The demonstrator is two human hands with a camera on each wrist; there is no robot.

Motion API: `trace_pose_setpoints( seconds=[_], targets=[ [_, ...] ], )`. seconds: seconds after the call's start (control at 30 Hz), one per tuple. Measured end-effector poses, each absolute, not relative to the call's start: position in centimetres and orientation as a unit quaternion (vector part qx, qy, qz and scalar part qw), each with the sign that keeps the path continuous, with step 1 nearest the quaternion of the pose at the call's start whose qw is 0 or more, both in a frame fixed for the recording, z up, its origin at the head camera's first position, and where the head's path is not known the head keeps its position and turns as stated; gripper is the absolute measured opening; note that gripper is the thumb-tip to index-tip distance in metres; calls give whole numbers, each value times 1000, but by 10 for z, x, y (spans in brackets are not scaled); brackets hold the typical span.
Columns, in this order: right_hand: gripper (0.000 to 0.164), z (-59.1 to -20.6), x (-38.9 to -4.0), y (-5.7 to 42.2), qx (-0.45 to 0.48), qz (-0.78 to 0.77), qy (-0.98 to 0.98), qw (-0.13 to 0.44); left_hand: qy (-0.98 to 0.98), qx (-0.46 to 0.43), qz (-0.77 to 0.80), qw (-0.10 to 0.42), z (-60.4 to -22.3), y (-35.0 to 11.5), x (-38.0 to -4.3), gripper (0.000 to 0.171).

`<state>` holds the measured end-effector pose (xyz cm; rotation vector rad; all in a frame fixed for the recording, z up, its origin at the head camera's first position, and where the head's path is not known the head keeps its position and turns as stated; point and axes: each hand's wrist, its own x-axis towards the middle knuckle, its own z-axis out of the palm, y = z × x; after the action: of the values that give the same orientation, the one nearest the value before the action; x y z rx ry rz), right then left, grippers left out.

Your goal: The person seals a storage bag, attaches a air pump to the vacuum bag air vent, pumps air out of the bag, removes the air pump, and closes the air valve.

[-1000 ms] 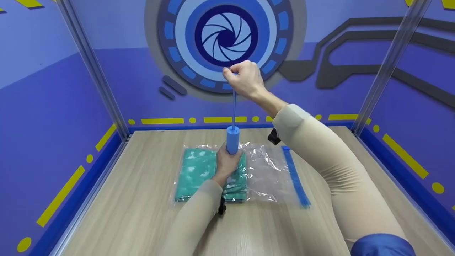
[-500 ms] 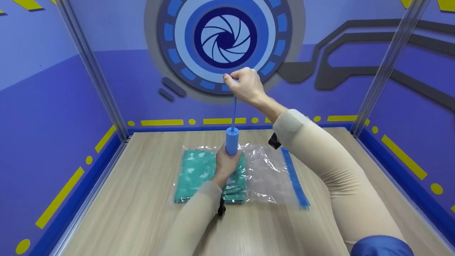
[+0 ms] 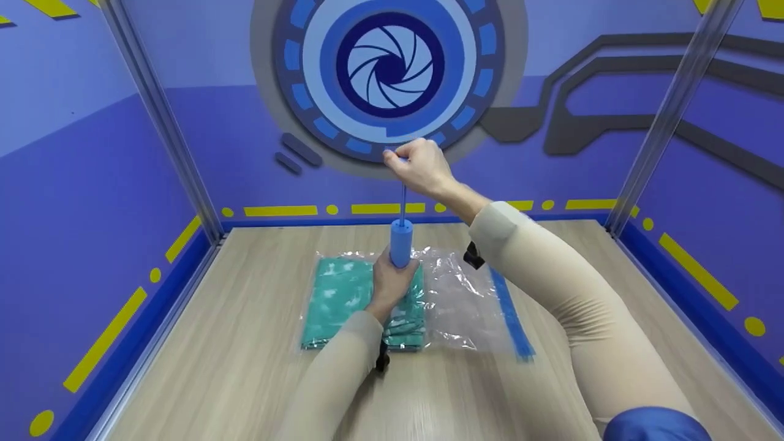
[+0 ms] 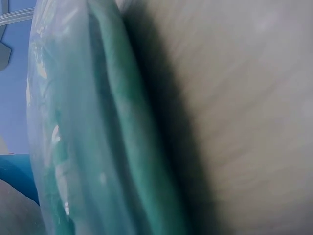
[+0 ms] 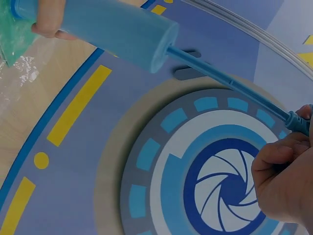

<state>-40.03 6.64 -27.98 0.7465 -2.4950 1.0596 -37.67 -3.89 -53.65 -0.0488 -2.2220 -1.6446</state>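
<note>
A blue hand pump stands upright over a clear vacuum bag that lies flat on the table. Inside the bag's left part is folded green cloth with white patches. My left hand grips the pump's barrel low down, over the cloth. Above it, my right hand is curled round the handle at the top of the pump rod, which is drawn partly out of the barrel. The right wrist view shows the rod and barrel in line. The pump's lower end is hidden behind the left hand.
A blue strip runs along the bag's right edge. The wooden table is enclosed by blue and purple panels at the back and sides, joined by metal corner posts.
My right hand has come down with the pump handle, so less of the rod shows above the barrel. The left hand, the barrel and the bag have kept their places.
</note>
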Motion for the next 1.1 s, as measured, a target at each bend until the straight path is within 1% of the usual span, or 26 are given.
trace_pose_setpoints(
  seconds=[0.17,0.33,0.57,0.77,0.93,1.1],
  targets=[
    [63,-290,-400,66,260,368,-881,144,-792,-7,-582,183,-536,-39,-376,39],
    [62,-297,-401,65,268,370,-879,139,-795,-8,-580,179,-534,-39,-376,40],
    [60,-320,-403,65,283,350,-885,121,-784,-25,-593,184,-535,-40,-375,27],
    [59,-341,-404,65,295,342,-885,111,-785,-42,-586,198,-536,-42,-375,18],
    [58,-355,-404,67,294,337,-889,99,-798,-52,-563,210,-538,-41,-377,18],
    [54,-364,-405,68,300,339,-888,86,-803,-39,-556,209,-537,-41,-378,20]
  ],
)
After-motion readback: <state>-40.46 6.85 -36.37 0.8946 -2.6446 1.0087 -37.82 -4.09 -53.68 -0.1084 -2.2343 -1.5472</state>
